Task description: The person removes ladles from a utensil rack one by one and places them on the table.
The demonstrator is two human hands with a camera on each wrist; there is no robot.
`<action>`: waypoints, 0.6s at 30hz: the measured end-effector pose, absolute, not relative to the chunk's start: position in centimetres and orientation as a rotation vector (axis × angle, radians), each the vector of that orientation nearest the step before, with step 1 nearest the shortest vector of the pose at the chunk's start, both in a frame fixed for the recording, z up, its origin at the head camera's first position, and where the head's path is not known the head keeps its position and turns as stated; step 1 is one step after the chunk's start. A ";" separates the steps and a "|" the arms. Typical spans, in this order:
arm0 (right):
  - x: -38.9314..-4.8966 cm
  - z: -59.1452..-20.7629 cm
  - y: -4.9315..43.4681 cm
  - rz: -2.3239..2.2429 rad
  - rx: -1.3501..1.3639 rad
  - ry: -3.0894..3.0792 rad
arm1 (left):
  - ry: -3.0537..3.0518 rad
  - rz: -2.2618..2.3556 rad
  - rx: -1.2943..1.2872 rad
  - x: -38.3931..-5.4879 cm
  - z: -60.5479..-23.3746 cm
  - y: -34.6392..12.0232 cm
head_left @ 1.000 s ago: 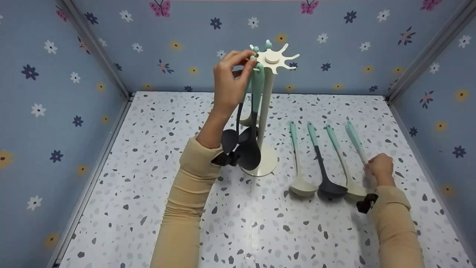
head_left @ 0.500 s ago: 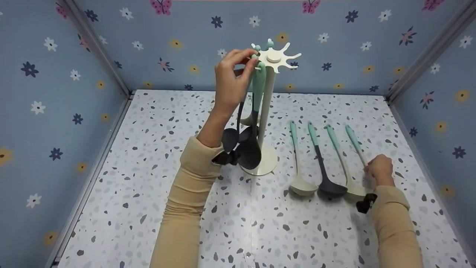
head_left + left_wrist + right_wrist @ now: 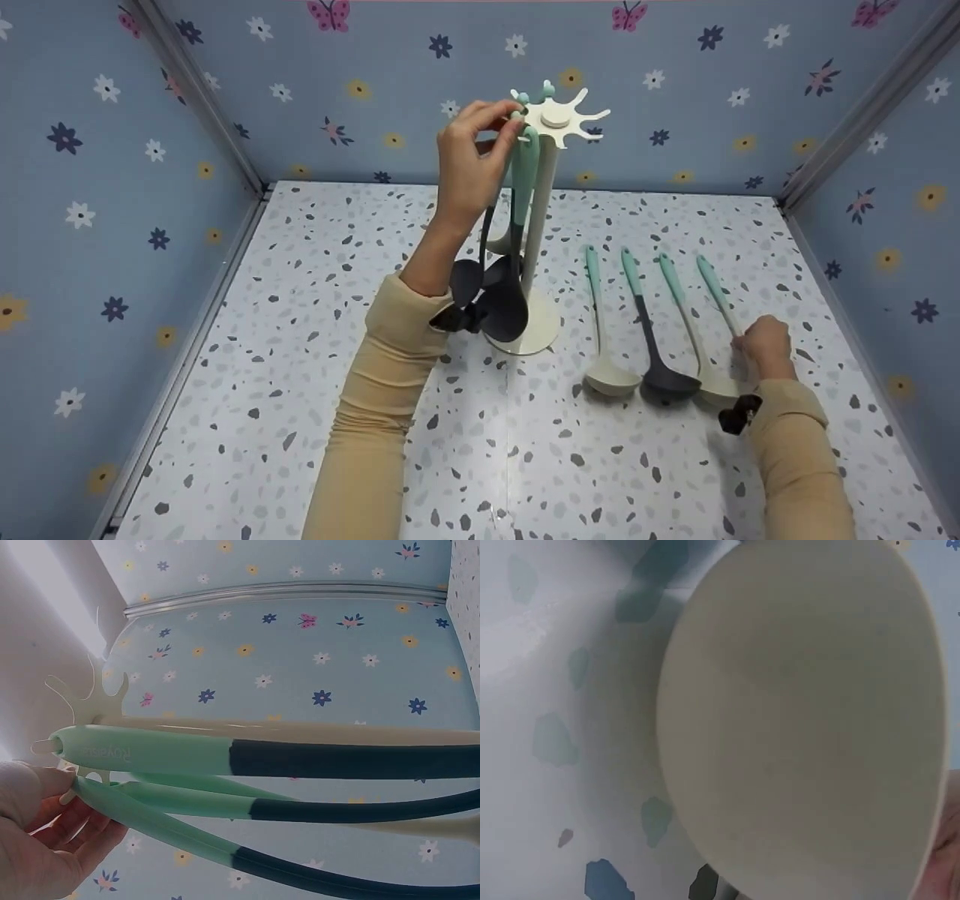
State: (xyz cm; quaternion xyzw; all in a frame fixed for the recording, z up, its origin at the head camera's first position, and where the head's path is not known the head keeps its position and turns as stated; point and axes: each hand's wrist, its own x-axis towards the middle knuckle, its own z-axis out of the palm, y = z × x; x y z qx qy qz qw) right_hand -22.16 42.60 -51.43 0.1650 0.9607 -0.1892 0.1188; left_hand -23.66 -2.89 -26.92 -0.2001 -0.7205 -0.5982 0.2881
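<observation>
Hands on partly hidden utensils

Head view: 1 rack at approx 1 o'c w/ 4 utensils at it, 3 blk utensils & 1 cream utensil; btwn 3 & 4 o'c lie 1 blk ladle, 2 cream ladles, 1 cream-shafted pc; 1 L hand at 12 o'c, 1 R hand btwn 3 & 4; 1 table, 3 walls
</observation>
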 end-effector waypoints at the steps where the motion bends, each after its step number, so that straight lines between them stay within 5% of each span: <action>1: -22.1 -51.3 42.5 -0.564 0.489 2.805 | -1.924 -1.590 -0.536 -23.7 -26.9 -2.9; 18: -22.5 -47.3 37.4 -0.987 0.167 3.214 | -1.922 -1.623 -0.517 -23.7 -26.8 -2.8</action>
